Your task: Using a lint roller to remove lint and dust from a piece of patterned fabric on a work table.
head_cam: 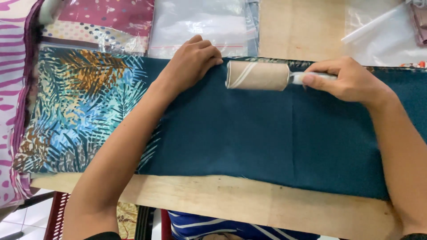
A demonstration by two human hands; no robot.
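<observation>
Two bare forearms, left hand (194, 59) and right hand (351, 80) without rings or gloves, black sleeve edges just showing at both upper arms, short unpainted nails

Even, soft daylight, fairly bright; glare whitens the clear plastic bags (200, 22) beyond the teal cloth (267, 142), faint shadows sit under both forearms on it, and the frame's corners blur slightly.

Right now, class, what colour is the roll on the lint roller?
Light brown, like cardboard. The lint roller shows best in the head view, held by the right hand.
</observation>
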